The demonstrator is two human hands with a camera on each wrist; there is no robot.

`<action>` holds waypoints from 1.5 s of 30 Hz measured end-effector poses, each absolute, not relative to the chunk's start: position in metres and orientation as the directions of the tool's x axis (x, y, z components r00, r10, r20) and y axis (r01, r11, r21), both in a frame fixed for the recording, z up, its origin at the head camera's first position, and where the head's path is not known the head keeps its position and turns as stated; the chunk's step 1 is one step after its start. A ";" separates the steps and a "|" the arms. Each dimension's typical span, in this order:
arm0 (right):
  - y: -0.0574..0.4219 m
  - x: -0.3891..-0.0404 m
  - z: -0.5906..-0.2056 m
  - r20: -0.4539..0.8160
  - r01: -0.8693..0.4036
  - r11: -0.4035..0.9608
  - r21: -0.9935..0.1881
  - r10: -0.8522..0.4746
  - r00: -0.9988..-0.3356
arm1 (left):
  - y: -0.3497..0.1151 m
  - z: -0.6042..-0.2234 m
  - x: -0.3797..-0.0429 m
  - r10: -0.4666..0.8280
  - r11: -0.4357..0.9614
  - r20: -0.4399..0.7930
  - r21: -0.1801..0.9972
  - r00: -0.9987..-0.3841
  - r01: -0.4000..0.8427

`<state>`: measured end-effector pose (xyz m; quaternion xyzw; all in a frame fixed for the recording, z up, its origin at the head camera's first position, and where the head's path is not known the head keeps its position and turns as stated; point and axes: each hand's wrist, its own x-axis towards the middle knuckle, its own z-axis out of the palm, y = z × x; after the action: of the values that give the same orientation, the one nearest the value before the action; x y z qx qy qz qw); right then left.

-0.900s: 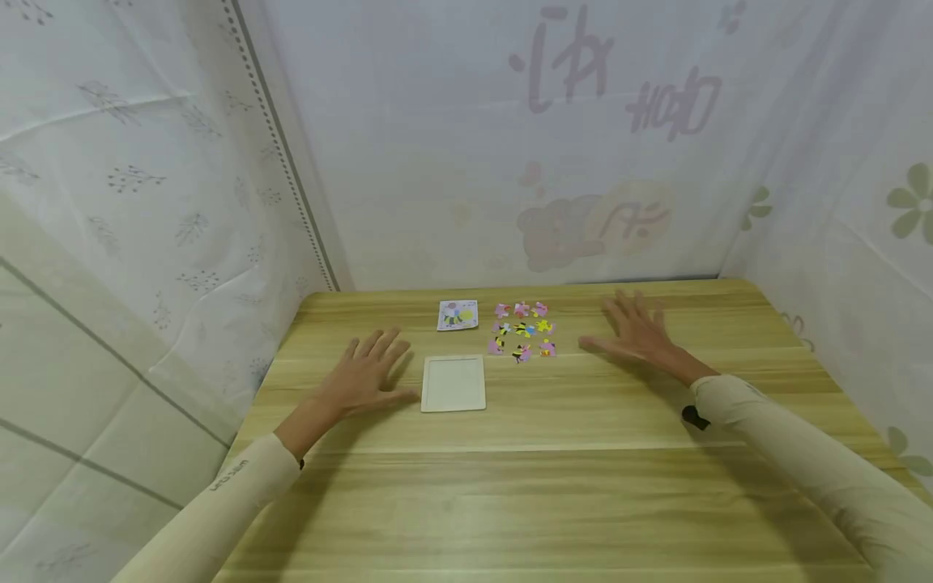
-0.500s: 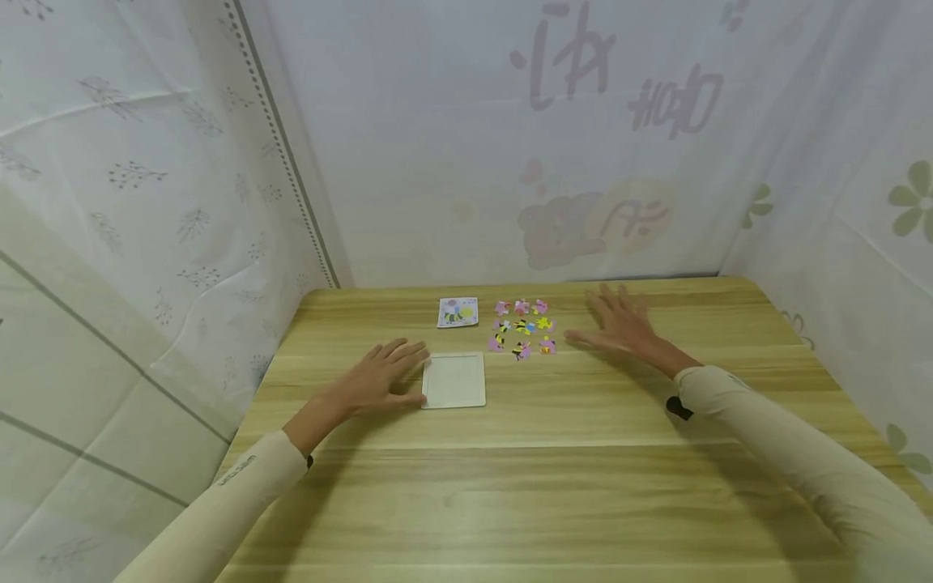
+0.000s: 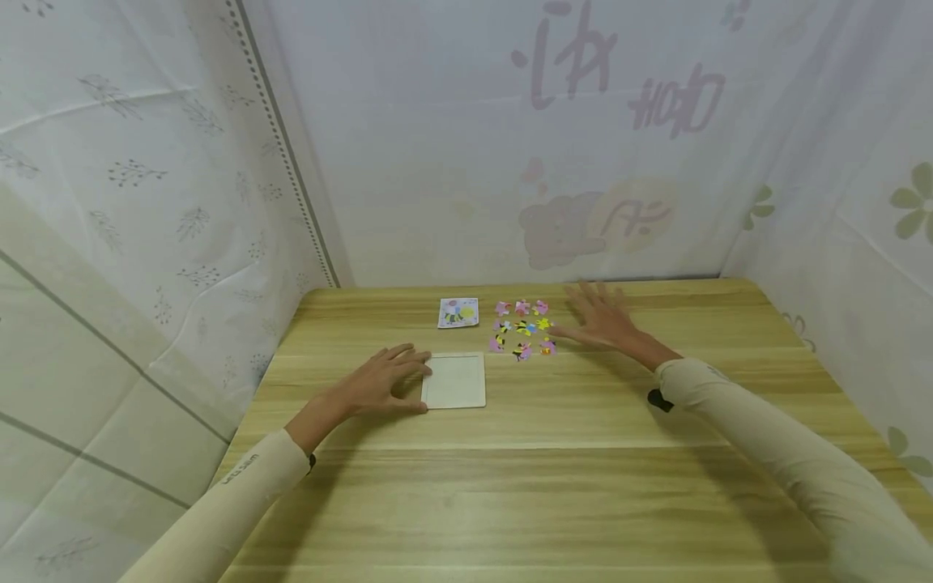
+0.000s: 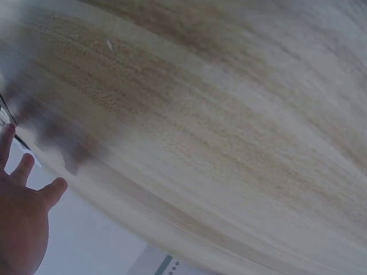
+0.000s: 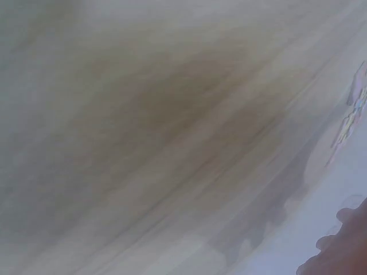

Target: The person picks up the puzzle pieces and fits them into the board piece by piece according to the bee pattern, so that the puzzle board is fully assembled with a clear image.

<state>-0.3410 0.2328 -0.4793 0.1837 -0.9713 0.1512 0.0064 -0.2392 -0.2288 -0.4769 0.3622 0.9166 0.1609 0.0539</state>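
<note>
Off-white and square, a shallow tray with a raised rim (image 3: 455, 382) lies flat on a pale yellow-brown wood-grain table (image 3: 466, 502), a little left of its middle. Along the tray's left side is the left hand (image 3: 375, 385), palm down, its fingers loosely bent over the far end of that edge and its thumb stretched to the near left corner; whether it presses on the tray, I cannot tell.

Just beyond the tray and to its right, nine pink, yellow and black jigsaw pieces (image 3: 524, 328) lie apart in three rows of three. Right of them is the right hand (image 3: 607, 320), its fingers spread and holding nothing, its thumb pointing at the pieces and very near the right end of the middle row.

Left of the pieces and behind the tray lies a small whitish card printed with a yellow-and-black bee (image 3: 458, 314).

Cream long sleeves (image 3: 787, 461) cover both arms, with a black object (image 3: 659, 400) under the right cuff. Pale printed cloth (image 3: 408, 162) hangs behind the table and on both sides, bearing grey sprigs at left and green flowers at right.
</note>
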 end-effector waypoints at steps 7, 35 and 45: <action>0.217 -0.348 -0.476 0.065 -0.384 0.878 -0.286 -0.382 -0.922 | -0.228 -0.476 -0.241 0.639 0.718 -0.015 0.371 -0.769 0.589; 0.160 -0.376 -0.475 0.166 -0.592 0.739 -0.322 -0.571 -0.804 | -0.227 -0.473 -0.249 0.582 0.753 -0.082 0.430 -0.809 0.498; 0.142 -0.387 -0.481 0.171 -0.624 0.666 -0.408 -0.616 -0.769 | -0.228 -0.476 -0.250 0.561 0.755 -0.103 0.470 -0.822 0.456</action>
<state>-0.3867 0.1422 -0.4807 0.3397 -0.9127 0.2268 0.0091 -0.2503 -0.2278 -0.4762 0.2736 0.9292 0.2179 0.1194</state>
